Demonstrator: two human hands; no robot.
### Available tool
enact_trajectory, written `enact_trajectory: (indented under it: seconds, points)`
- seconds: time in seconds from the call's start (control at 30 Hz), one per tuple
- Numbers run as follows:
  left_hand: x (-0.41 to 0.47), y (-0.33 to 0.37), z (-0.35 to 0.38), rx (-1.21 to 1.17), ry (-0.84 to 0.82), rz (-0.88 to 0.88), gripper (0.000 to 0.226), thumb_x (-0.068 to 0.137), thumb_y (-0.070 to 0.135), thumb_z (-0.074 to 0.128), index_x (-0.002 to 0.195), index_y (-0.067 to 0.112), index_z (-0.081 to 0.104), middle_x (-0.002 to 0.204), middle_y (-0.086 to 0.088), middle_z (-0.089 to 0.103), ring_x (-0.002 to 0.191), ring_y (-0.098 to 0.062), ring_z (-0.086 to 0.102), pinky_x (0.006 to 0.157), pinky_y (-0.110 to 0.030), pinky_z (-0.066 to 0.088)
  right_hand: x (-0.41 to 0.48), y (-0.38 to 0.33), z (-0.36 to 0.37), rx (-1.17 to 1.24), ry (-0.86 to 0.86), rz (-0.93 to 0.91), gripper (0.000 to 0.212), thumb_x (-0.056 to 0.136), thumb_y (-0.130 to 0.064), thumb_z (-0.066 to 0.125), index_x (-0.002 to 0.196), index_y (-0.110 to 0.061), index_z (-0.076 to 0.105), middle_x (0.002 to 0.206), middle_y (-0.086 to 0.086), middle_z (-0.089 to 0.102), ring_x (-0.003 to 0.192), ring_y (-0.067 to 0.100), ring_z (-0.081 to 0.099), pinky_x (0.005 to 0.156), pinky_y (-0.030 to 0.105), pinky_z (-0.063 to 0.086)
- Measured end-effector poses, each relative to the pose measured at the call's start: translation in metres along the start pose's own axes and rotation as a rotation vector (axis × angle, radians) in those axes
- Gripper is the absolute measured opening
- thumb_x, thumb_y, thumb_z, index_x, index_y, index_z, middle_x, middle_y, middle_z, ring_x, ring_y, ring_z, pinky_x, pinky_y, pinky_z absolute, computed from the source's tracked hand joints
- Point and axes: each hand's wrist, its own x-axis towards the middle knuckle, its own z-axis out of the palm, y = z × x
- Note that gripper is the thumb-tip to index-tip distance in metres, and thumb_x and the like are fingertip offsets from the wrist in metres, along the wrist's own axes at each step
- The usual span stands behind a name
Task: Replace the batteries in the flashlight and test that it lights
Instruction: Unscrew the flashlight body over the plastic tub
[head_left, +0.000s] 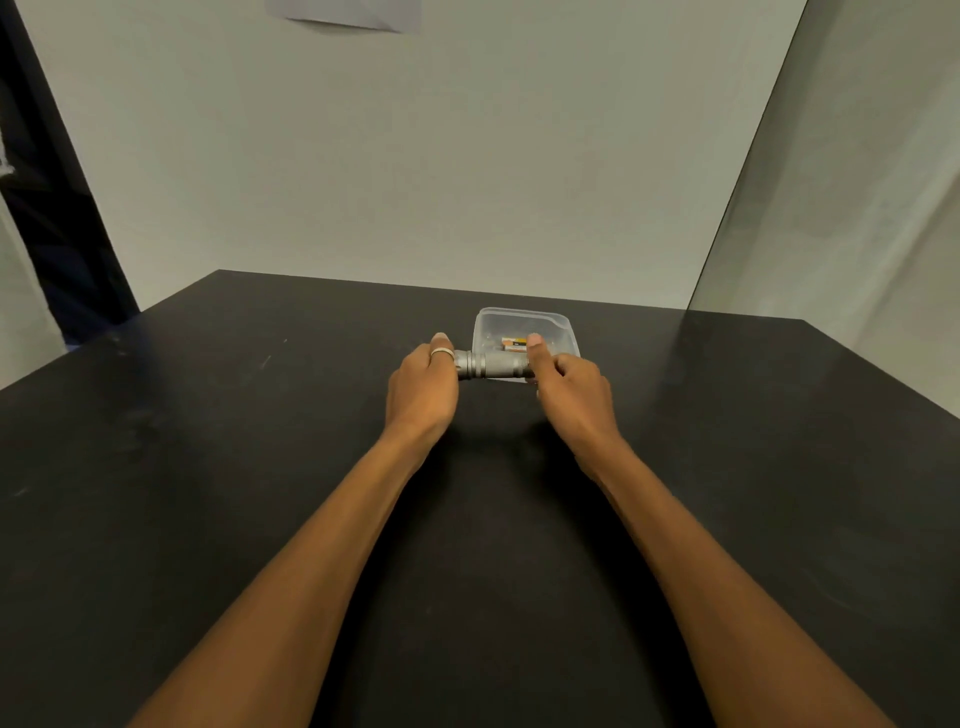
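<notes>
A grey metal flashlight (491, 365) lies crosswise above the black table (208, 467), held at both ends. My left hand (422, 387), with a ring on one finger, grips its left end. My right hand (569, 387) grips its right end, thumb raised. Just behind the flashlight stands a clear plastic container (524, 325) with orange-and-black batteries (514, 343) inside, partly hidden by my right thumb.
White walls close the table at the back and right. The table's far edge runs just behind the container. A dark gap opens at the far left. A sheet of paper (348, 15) hangs on the back wall at the top.
</notes>
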Motion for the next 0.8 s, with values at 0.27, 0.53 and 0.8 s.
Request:
enact_trajectory:
  seconds: [0.27,0.53,0.8]
  points:
    - [0.005,-0.002,-0.001,-0.109,-0.077,-0.050,0.043,0.097,0.055,0.034,0.084,0.022,0.058,0.077,-0.003,0.055,0.072,-0.024,0.051,0.069,-0.041,0.047,0.004,0.007,-0.019,0.531,-0.276,0.095,0.015,0.098,-0.015,0.066,0.111,-0.010,0.071,0.110,0.009,0.074,0.101,0.021,0.070,0.077,0.026,0.057]
    - [0.004,0.000,-0.005,-0.253,-0.158,-0.031,0.037,0.104,0.049,0.043,0.092,0.016,0.056,0.067,0.001,0.044,0.052,-0.011,0.040,0.046,-0.024,0.034,0.005,0.003,-0.018,0.571,-0.239,0.180,0.026,0.097,-0.039,0.066,0.095,-0.013,0.072,0.087,0.010,0.070,0.074,0.016,0.065,0.060,0.025,0.054]
    - [0.006,-0.003,-0.004,-0.247,-0.172,-0.023,0.039,0.102,0.052,0.045,0.092,0.016,0.057,0.066,0.001,0.045,0.054,-0.011,0.040,0.047,-0.026,0.034,0.004,0.006,-0.023,0.598,-0.278,0.124,0.016,0.097,-0.007,0.063,0.109,-0.002,0.071,0.105,0.014,0.072,0.091,0.019,0.067,0.066,0.026,0.057]
